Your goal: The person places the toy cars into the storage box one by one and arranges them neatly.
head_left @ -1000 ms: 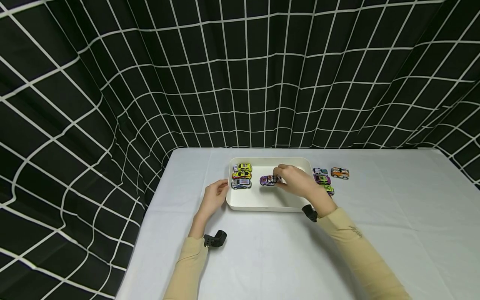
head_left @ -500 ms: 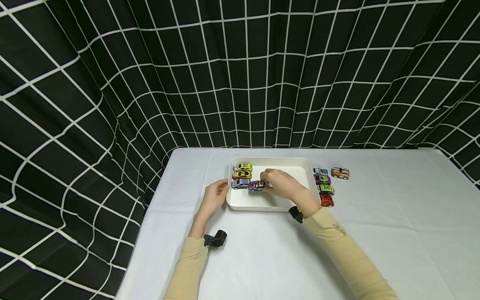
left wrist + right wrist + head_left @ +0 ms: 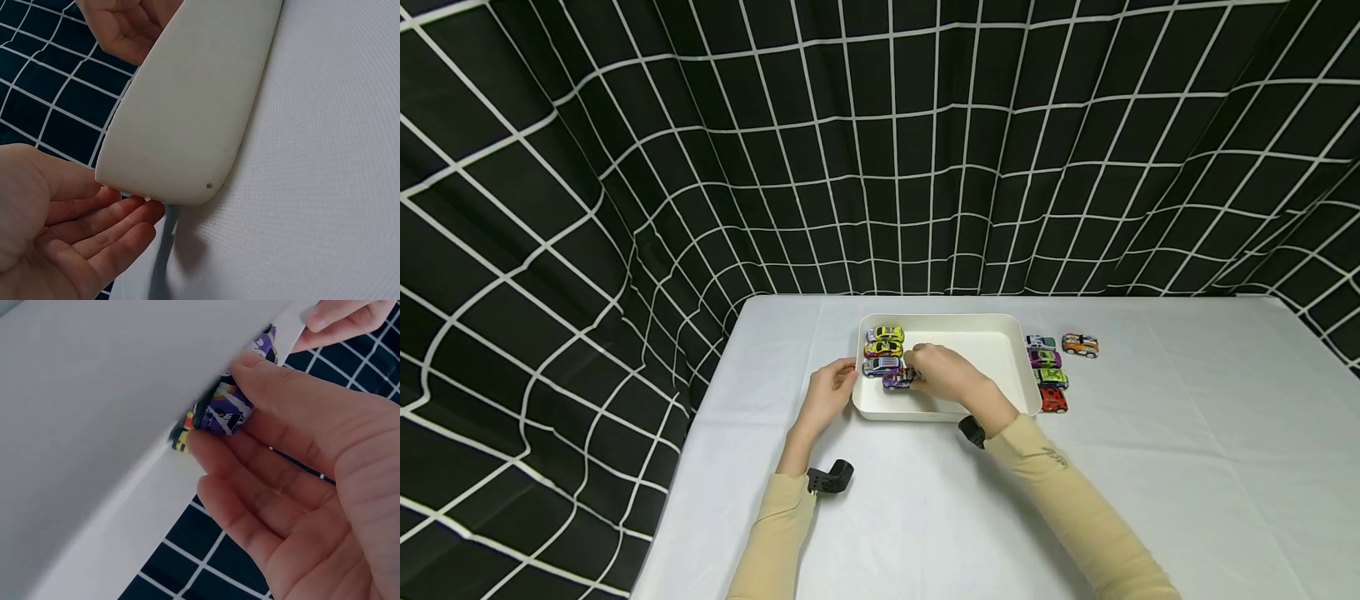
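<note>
In the head view, my right hand (image 3: 947,372) holds a purple toy car (image 3: 898,379) inside the white tray (image 3: 955,415), just in front of a silver-blue toy car (image 3: 882,367). Thumb and fingers pinch the purple car in the right wrist view, and its far end is partly hidden by the thumb. Behind the silver-blue car, two yellow toy cars (image 3: 884,349) stand along the tray's left wall. My left hand (image 3: 69,231) holds the tray's left end, thumb at the rim and fingers against the outer wall; the thumb tip is hidden.
Right of the tray, a column of several toy cars (image 3: 1046,359) stands on the white tablecloth (image 3: 1187,433), a red toy car (image 3: 1054,401) nearest me. An orange toy car (image 3: 1080,345) sits farther right. A black curtain (image 3: 925,167) with white grid lines hangs behind the table.
My right hand has moved left and toward me with the purple car, from the tray's middle to in front of the silver-blue car. The left hand and tray have stayed put.
</note>
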The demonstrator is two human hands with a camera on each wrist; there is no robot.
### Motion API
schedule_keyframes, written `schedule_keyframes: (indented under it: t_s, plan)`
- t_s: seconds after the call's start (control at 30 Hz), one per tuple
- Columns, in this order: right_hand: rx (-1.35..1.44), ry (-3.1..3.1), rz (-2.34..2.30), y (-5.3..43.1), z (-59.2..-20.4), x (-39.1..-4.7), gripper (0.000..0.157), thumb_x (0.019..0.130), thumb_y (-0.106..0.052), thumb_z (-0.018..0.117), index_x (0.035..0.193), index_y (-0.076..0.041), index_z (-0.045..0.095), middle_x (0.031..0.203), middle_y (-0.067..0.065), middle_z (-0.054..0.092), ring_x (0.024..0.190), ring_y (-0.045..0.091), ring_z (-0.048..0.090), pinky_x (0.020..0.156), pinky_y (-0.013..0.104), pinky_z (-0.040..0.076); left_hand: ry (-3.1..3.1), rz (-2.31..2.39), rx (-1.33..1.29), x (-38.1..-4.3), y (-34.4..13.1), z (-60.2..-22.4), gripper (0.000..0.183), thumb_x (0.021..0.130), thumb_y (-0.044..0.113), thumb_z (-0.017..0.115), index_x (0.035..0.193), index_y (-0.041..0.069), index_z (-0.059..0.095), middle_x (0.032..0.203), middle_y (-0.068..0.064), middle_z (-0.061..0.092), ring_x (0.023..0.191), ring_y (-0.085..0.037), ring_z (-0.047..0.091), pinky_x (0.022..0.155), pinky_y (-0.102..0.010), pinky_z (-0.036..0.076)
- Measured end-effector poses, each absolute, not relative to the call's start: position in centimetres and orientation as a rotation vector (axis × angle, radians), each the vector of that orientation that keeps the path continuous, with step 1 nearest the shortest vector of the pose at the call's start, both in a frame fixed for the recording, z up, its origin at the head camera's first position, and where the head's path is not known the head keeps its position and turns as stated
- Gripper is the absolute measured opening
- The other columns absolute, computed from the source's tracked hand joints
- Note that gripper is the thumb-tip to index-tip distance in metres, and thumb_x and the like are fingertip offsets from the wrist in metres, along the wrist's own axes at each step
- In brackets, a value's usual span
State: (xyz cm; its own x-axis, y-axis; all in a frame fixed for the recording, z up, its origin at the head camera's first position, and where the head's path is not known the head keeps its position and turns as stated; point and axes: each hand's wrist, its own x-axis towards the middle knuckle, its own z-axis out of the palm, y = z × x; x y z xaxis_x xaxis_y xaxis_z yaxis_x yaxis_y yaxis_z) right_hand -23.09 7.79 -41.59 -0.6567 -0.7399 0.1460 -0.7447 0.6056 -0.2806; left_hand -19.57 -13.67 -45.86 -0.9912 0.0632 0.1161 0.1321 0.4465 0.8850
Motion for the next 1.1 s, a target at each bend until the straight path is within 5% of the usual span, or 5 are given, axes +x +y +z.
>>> schedule_keyframes:
  t_s: [1.1]
  plan:
    - [1.195,-2.984,0.361,4.1,-41.0,-22.9,0.018,0.071,0.001,0.075,0.086,0.001,0.065,0.082,0.011,0.065,0.074,0.022,0.061,0.07,0.033,0.054,-2.62,-1.59,-0.19,-19.6,-13.8,-46.0,0.029,0.092,0.003,0.054,0.118,-0.01,0.056,0.105,-0.025,0.063,0.096,-0.033,0.063,0.085,-0.035,0.053]
